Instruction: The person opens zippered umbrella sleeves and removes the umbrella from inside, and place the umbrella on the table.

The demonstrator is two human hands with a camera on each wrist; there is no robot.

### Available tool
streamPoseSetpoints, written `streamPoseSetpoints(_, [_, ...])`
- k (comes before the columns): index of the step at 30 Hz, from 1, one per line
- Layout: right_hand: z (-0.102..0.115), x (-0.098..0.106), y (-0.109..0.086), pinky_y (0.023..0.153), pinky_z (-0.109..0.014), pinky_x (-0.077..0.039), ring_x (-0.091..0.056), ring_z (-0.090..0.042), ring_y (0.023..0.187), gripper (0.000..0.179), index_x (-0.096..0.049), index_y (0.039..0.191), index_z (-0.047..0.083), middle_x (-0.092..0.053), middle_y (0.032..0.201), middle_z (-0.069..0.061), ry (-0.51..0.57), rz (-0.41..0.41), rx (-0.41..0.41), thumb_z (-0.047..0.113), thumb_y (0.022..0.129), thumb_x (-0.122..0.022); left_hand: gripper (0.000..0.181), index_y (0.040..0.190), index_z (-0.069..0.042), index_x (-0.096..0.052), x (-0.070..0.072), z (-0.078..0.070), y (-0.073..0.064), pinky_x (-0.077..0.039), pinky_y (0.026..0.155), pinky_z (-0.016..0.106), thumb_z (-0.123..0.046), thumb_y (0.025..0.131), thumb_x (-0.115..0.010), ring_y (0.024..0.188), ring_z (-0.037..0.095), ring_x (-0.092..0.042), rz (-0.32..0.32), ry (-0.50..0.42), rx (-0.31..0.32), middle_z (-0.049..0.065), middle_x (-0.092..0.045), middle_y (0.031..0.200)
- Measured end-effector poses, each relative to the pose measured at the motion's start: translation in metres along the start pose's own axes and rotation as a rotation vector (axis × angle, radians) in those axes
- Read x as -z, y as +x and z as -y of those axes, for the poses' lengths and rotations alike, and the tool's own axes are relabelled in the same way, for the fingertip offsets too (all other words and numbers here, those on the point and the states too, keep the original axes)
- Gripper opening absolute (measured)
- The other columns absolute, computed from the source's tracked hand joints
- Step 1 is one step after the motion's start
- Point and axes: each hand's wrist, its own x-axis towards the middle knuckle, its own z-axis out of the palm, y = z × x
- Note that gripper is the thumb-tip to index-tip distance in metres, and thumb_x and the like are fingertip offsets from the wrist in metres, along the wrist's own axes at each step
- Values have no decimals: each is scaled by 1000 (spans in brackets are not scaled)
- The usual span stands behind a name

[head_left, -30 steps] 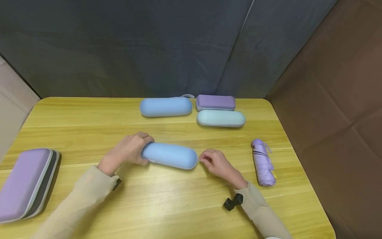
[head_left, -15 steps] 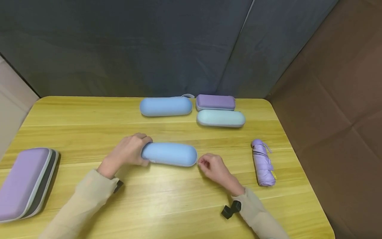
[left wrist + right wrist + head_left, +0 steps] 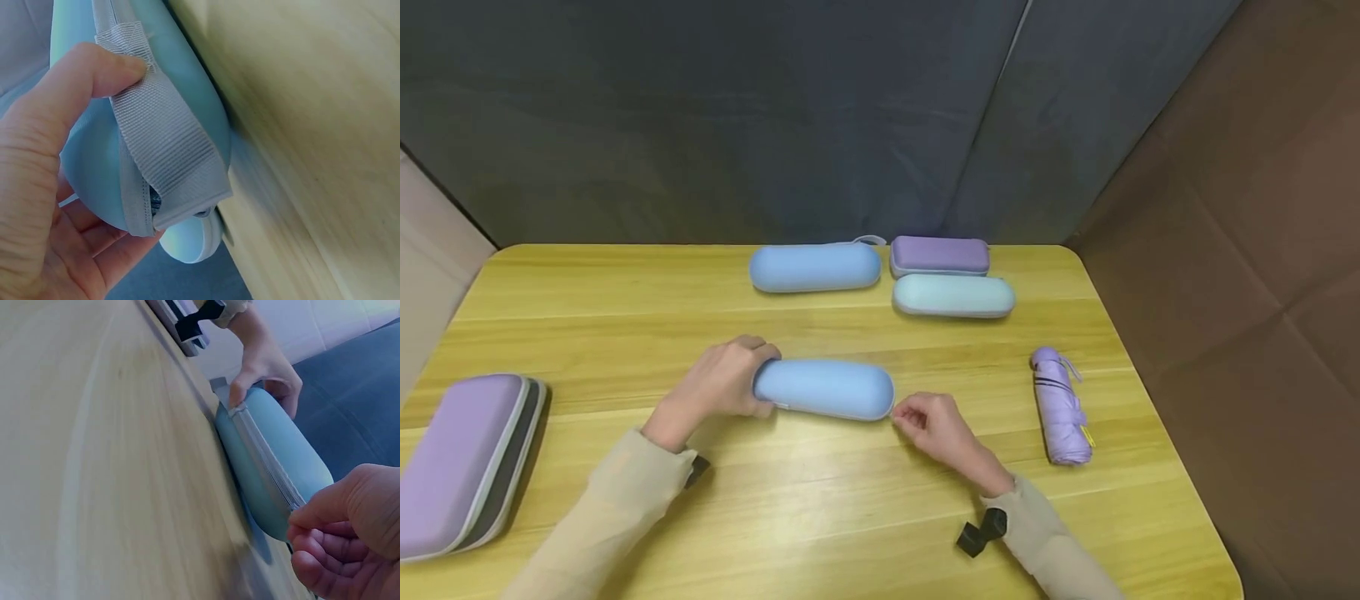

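A light blue zip case (image 3: pixel 823 389) lies lengthwise near the middle of the table. Its left end is in the grip of my left hand (image 3: pixel 726 379), and in the left wrist view the thumb presses on the case's grey strap (image 3: pixel 165 125). Along the near side runs a grey zip (image 3: pixel 265 456), closed over the stretch seen in the right wrist view. At the right end, my right hand (image 3: pixel 936 425) pinches the zip's pull (image 3: pixel 294 506) between thumb and curled forefinger. The fingertips mostly cover that pull.
Behind, near the far table edge, lie another blue case (image 3: pixel 815 267), a purple case (image 3: pixel 940 255) and a mint case (image 3: pixel 953 296). A folded purple umbrella (image 3: pixel 1062 408) lies at the right. On the left sits a large purple case (image 3: pixel 460 467).
My right hand has shifted slightly toward me and left, staying at the case's right end. That end of the case has swung a little away from me. The left hand keeps its grip.
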Motion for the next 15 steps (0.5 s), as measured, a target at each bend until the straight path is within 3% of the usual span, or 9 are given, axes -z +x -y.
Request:
streamPoseSetpoints(8, [1, -4, 2, 49, -16, -46, -53, -6, 56, 3, -68, 75, -3, -63, 67, -6, 4, -61, -21, -3, 78, -67, 56, 98, 1, -65, -1, -1, -2, -53, 69, 45, -25, 52, -83, 83, 29, -60, -22, -1, 7, 14, -63, 92])
streamPoseSetpoints(15, [2, -6, 2, 49, -16, -46, -53, -5, 56, 4, -68, 74, -2, -64, 66, -6, 1, -68, -43, -4, 77, -67, 56, 99, 0, -65, -2, -2, -2, -53, 67, 44, -27, 53, -84, 81, 28, -59, -19, 6, 23, 13, -63, 90])
